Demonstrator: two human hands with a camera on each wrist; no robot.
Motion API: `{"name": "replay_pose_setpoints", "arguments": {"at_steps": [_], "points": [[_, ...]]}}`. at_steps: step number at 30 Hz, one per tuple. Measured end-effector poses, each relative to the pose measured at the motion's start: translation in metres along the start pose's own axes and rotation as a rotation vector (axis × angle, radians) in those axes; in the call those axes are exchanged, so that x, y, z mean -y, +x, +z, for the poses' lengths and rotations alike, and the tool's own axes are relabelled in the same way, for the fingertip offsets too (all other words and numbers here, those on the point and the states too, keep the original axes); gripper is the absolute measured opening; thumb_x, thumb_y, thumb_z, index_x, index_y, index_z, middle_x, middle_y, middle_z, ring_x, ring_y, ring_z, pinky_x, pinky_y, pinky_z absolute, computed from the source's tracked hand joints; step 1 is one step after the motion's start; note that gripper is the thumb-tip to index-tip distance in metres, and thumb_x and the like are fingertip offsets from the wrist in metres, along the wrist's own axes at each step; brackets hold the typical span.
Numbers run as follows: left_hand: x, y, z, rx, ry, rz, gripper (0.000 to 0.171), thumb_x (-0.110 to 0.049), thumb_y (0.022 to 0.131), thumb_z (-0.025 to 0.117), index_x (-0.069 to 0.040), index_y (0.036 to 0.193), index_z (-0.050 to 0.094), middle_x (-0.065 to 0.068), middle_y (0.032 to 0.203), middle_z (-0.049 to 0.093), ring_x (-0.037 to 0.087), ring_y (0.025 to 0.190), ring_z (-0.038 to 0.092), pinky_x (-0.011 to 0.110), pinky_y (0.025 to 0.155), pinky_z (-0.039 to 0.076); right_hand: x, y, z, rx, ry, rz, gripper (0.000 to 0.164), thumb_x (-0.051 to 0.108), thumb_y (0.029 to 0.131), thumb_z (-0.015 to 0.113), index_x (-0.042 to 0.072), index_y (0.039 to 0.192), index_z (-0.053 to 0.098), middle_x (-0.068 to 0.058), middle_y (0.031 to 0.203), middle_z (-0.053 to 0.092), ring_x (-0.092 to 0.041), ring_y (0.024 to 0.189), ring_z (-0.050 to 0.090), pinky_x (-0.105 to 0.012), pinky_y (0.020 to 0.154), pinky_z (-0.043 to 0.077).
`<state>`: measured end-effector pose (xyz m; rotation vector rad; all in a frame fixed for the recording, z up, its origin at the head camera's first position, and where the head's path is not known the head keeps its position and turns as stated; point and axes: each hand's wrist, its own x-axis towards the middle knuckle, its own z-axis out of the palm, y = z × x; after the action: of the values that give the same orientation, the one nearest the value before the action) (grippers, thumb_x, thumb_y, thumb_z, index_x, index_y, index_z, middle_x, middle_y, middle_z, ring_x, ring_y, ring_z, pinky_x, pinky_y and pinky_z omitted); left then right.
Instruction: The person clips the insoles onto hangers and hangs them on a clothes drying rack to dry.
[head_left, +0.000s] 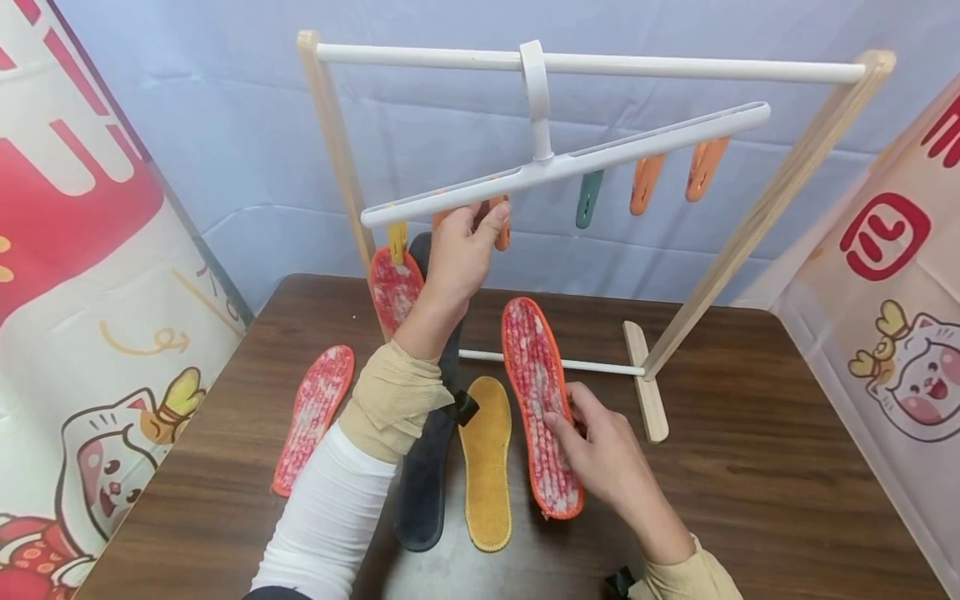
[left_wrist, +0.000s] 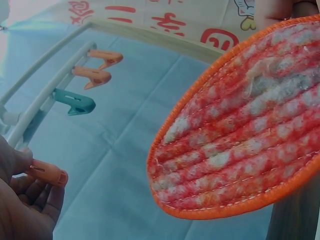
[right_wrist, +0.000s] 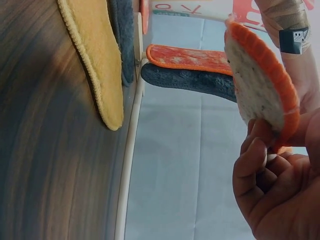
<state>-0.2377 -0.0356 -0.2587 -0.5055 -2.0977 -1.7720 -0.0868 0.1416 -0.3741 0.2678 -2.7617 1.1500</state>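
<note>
My left hand [head_left: 460,254] is up at the white hanger [head_left: 540,171], pinching an orange clothespin [left_wrist: 47,172] between thumb and fingers. A red-and-white insole with orange edging [head_left: 540,408] is gripped by my right hand [head_left: 607,446] at its side, held tilted above the table. In the right wrist view its pale underside faces the camera, and its upper tip stands below the hanger. From a yellow clothespin [head_left: 397,242] at the hanger's left end hangs another red insole [head_left: 393,287]. A dark insole [right_wrist: 185,80] hangs beside it, partly hidden by my left arm in the head view.
On the brown table [head_left: 750,467] lie a red insole [head_left: 315,417], a dark insole [head_left: 422,500] and a yellow insole [head_left: 487,467]. The hanger tilts on a drying rack [head_left: 712,275] with wooden sides. A green clothespin [head_left: 589,200] and two orange clothespins [head_left: 647,185] hang at right.
</note>
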Motion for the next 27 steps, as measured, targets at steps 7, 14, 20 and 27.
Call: {"name": "replay_pose_setpoints", "arguments": {"at_steps": [7, 14, 20, 27], "points": [[0.0001, 0.001, 0.0007, 0.004, -0.012, 0.038, 0.026, -0.031, 0.092, 0.052, -0.006, 0.086, 0.057, 0.011, 0.068, 0.053, 0.02, 0.064, 0.044, 0.03, 0.062, 0.034, 0.0004, 0.0021, -0.0024, -0.006, 0.013, -0.014, 0.023, 0.033, 0.091, 0.057, 0.027, 0.113, 0.052, 0.01, 0.076, 0.064, -0.001, 0.052, 0.055, -0.028, 0.047, 0.046], [0.0002, -0.0001, 0.0008, 0.013, -0.025, 0.03, 0.027, -0.031, 0.092, 0.052, -0.005, 0.089, 0.056, 0.012, 0.069, 0.052, 0.02, 0.065, 0.046, 0.03, 0.065, 0.035, 0.0011, 0.0037, -0.0046, -0.01, 0.032, -0.022, 0.023, 0.036, 0.092, 0.055, 0.029, 0.114, 0.051, 0.011, 0.081, 0.066, -0.001, 0.053, 0.056, -0.028, 0.048, 0.047], [0.0003, -0.0017, 0.0006, 0.019, -0.032, 0.004, 0.028, -0.034, 0.091, 0.051, -0.006, 0.088, 0.056, 0.012, 0.07, 0.052, 0.021, 0.067, 0.045, 0.03, 0.065, 0.035, 0.0033, 0.0039, -0.0059, -0.009, 0.043, -0.016, 0.025, 0.037, 0.092, 0.054, 0.029, 0.115, 0.051, 0.011, 0.081, 0.066, -0.001, 0.054, 0.056, -0.028, 0.047, 0.047], [-0.0001, -0.0015, -0.0001, 0.021, -0.038, 0.016, 0.028, -0.034, 0.092, 0.051, -0.006, 0.088, 0.055, 0.012, 0.07, 0.052, 0.021, 0.067, 0.045, 0.03, 0.064, 0.035, 0.006, 0.0055, -0.007, -0.017, 0.038, -0.032, 0.026, 0.038, 0.092, 0.054, 0.029, 0.116, 0.05, 0.011, 0.081, 0.066, 0.0, 0.054, 0.056, -0.028, 0.048, 0.047]]}}
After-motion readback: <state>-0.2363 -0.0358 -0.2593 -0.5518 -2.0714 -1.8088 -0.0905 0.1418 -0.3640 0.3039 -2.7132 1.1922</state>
